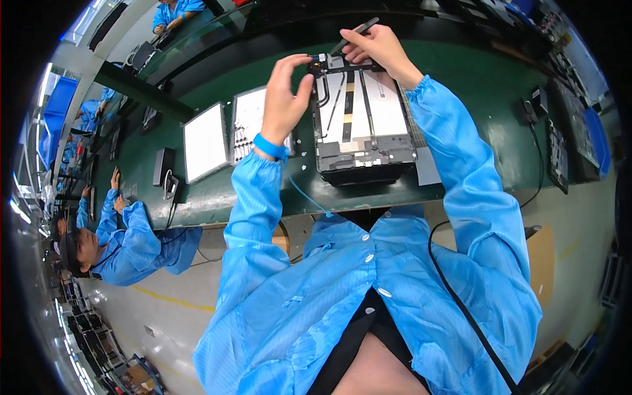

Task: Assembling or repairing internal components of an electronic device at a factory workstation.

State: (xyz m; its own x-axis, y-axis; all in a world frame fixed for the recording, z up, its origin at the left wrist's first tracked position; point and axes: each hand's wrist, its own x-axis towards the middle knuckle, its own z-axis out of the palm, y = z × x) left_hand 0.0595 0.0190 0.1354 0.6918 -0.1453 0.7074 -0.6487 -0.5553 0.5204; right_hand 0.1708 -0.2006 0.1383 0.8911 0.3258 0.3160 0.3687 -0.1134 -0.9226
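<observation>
The green bench (474, 99) carries an opened flat device (392, 108), lying lengthwise before the person, probably so its far end suits both hands. A white panel (205, 141) lies to the left, seemingly to leave working room. The left hand (284, 99) is at the device's far left corner, perhaps steadying it; whether its grip is closed I cannot tell. The right hand (372, 47) grips a slim dark tool (364, 27), slanted down like a pen, presumably for fine control. No brand or label is readable.
</observation>
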